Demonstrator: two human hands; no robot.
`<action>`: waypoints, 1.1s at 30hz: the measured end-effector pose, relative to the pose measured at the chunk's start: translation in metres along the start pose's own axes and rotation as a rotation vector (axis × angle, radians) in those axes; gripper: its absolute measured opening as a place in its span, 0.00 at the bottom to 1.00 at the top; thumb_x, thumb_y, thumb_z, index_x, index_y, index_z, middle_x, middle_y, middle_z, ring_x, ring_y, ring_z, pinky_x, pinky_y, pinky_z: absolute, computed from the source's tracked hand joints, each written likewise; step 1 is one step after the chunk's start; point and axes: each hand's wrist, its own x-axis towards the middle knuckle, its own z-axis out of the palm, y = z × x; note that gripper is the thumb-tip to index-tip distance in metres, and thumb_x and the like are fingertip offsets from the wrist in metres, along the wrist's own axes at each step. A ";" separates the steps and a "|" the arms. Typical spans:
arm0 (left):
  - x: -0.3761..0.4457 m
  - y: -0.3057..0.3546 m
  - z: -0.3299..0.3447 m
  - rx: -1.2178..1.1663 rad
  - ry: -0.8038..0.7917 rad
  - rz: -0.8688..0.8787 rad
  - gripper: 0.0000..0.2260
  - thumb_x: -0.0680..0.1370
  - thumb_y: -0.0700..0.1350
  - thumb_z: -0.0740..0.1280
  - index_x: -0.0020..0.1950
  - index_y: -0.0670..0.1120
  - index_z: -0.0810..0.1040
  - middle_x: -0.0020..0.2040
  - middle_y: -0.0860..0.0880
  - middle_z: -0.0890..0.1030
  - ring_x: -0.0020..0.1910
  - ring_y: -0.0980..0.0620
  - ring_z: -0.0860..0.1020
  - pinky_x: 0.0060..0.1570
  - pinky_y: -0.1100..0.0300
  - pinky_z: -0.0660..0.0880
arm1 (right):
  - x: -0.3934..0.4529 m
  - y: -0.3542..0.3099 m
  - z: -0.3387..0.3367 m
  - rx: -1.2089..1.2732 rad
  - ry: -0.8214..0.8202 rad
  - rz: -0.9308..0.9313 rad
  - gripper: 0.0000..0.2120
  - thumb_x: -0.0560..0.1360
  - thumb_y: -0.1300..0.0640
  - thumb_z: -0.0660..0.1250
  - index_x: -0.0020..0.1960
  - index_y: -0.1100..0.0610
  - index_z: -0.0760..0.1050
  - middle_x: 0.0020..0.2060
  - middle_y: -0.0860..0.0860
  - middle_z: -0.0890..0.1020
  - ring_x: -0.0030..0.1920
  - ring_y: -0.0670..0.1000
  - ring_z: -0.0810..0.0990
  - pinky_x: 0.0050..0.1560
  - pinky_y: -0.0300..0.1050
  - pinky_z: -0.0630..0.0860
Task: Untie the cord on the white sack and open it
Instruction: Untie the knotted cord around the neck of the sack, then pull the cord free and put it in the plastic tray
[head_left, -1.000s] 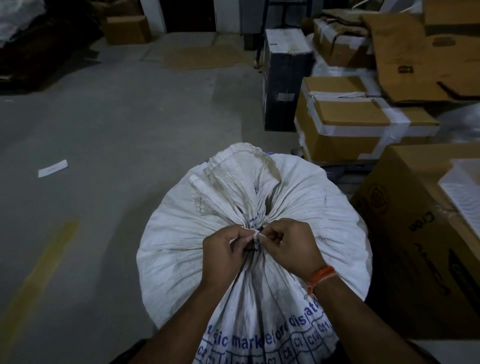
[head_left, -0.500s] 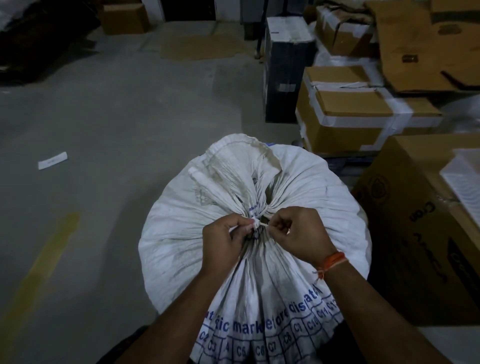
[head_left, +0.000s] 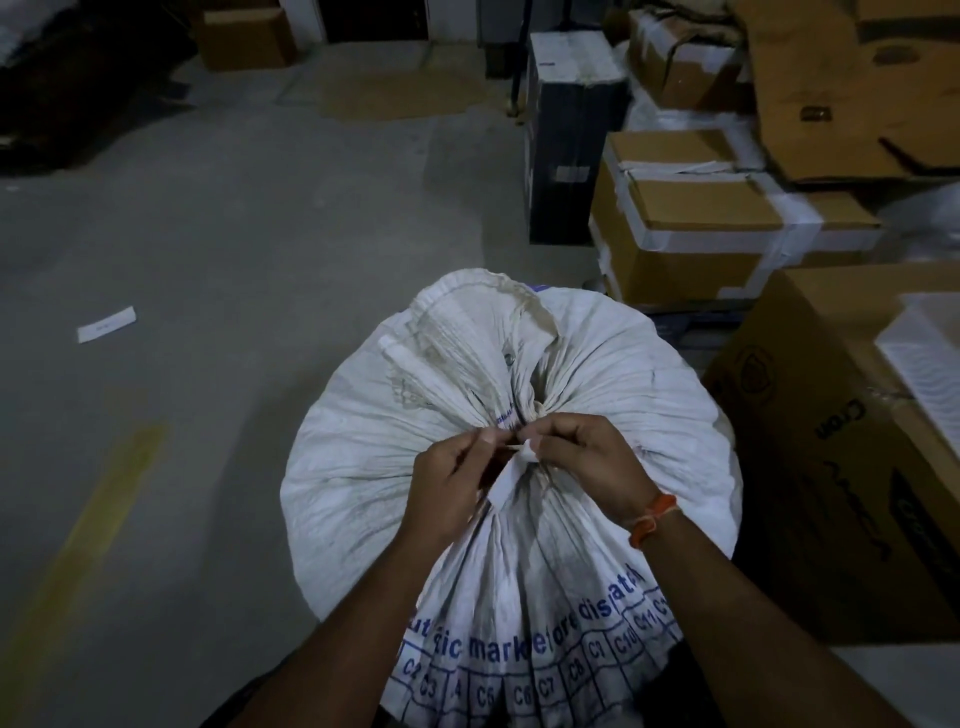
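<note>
So the floor (head_left: 234, 234) is bare grey concrete with a faded yellow stripe (head_left: 98, 499) running down my left side. Boxes (head_left: 717, 228) are stacked all along my right, brown cardboard with white tape, plus a dark one (head_left: 571, 140) standing upright behind them and a big carton (head_left: 841, 467) right next to me.

Dead centre, just below me, sits the sack (head_left: 395, 467), big, white and woven, bulging out on all sides, with blue print and a grid of C-numbers along the near edge. Its neck (head_left: 467, 353) is bunched up and flops away from me to the far left, still gathered tight at the tie.

My left hand (head_left: 447, 493) and right hand (head_left: 597, 462) meet right at that gathered point, almost touching each other. Left thumb and finger are pinched shut on a bit of the cord (head_left: 519, 467), and a flat white tail of it hangs down between my hands. Right fingers are curled in and pinched on the knot side of it, at least that's how it looks, the fingertips are mostly hidden. The tie is still on, sack still closed.

Orange band (head_left: 652, 519) on my right wrist, and a little white slip (head_left: 106, 325) lying on the floor way off to the left.
</note>
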 end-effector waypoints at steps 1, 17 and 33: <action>0.000 0.000 0.001 0.071 -0.010 0.007 0.13 0.80 0.54 0.66 0.58 0.53 0.87 0.50 0.55 0.89 0.52 0.55 0.87 0.57 0.51 0.82 | -0.002 -0.001 0.001 0.002 0.031 0.002 0.06 0.75 0.57 0.72 0.46 0.59 0.85 0.35 0.51 0.85 0.37 0.53 0.82 0.43 0.54 0.78; 0.005 0.115 0.061 0.548 0.002 0.599 0.11 0.76 0.40 0.71 0.56 0.50 0.85 0.59 0.49 0.83 0.54 0.52 0.81 0.60 0.58 0.77 | -0.069 -0.081 -0.130 -0.248 0.545 -0.058 0.03 0.70 0.64 0.75 0.40 0.58 0.86 0.35 0.53 0.87 0.33 0.52 0.85 0.38 0.47 0.82; 0.039 0.193 0.130 0.614 -0.384 0.511 0.11 0.80 0.41 0.70 0.60 0.49 0.87 0.53 0.51 0.89 0.52 0.59 0.85 0.55 0.72 0.75 | -0.130 -0.102 -0.203 -0.424 0.732 -0.044 0.03 0.69 0.52 0.76 0.43 0.48 0.86 0.32 0.48 0.86 0.34 0.43 0.83 0.38 0.43 0.80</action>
